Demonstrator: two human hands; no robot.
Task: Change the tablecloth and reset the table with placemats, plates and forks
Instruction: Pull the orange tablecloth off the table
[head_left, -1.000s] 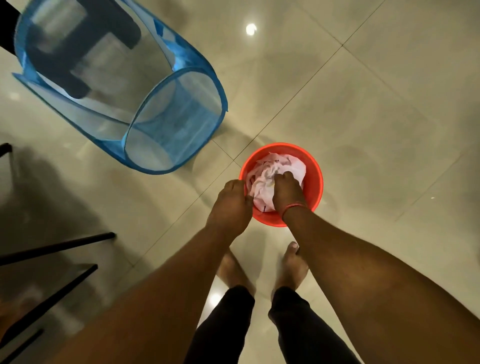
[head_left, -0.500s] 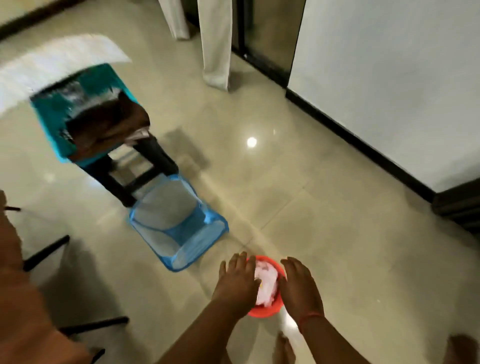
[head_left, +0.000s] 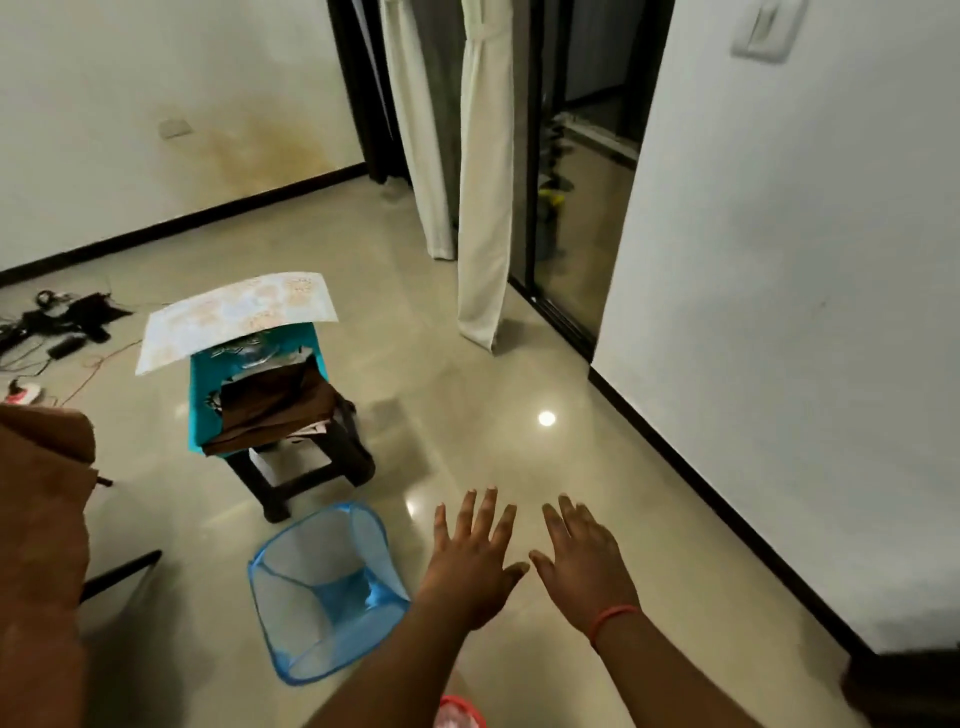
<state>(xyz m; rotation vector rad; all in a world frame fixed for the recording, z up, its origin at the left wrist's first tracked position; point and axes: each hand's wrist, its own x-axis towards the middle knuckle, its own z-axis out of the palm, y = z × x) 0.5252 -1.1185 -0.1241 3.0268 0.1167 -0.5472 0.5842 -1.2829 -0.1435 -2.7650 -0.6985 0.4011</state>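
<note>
1. Head view: our left hand (head_left: 470, 564) and right hand (head_left: 584, 564) hover over the floor, fingers spread and released, holding nothing. We judge the next step is fetching the fresh cloth: the folded brown cloth (head_left: 270, 410) lies on the dark stool (head_left: 306, 462), under a patterned placemat (head_left: 234, 317). Best lift the placemat off first, then take the cloth with both hands.
2. Same view, the room: glossy tiled floor (head_left: 519, 374), blue mesh hamper (head_left: 322, 587) tipped near the stool, red tub (head_left: 460, 712) at our feet, curtains (head_left: 483, 171) by the doorway.

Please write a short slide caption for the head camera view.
Both hands, left and right, open and empty above the floor beside a blue mesh basket.
</note>
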